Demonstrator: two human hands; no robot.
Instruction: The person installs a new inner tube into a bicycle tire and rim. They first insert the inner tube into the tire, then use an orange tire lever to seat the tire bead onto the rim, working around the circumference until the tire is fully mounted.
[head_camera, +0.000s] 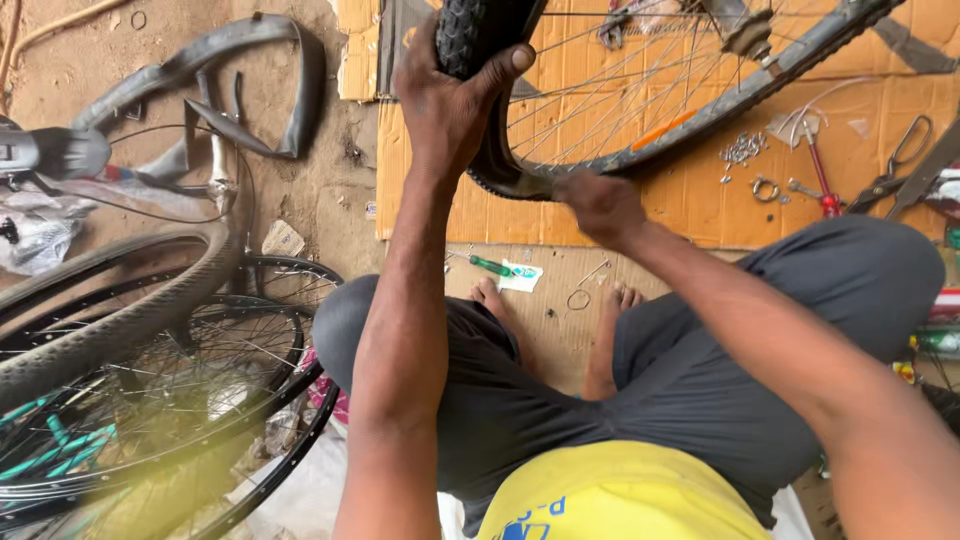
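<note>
Dirt floor (330, 190) of a bicycle repair spot, seen from above, with flattened brown cardboard sheets (640, 215) laid over its far and right parts. Seated cross-legged on the cardboard, in dark grey trousers and a yellow shirt, bare feet tucked between the knees.

Held upright over the far edge of the cardboard: a spoked bicycle wheel (700, 95) with a knobby black tyre (470, 35) partly off its rim. Left hand (450, 95) clamped over the tyre's tread at the top, thumb hooked round the far side. Right hand (600, 205) closed on the tyre's lower edge where it meets the rim, knuckles up; what lies under the fingers cannot be told.

On the cardboard between the feet: a green-handled screwdriver (490, 265) beside a small white and teal paper packet (520, 277), flat and roughly square, and a thin wire ring (578, 299). Toward the cardboard's right edge: a scatter of small silver nuts (742, 150), a red-handled tool (822, 180), and dark scissors (895, 165).

On the bare floor at left: a limp grey inner tube (250, 80), a bicycle frame with a black saddle (55, 152), a crumpled clear plastic bag (35, 240), and stacked black wheels (150, 390) in the near left corner, some with teal parts.
</note>
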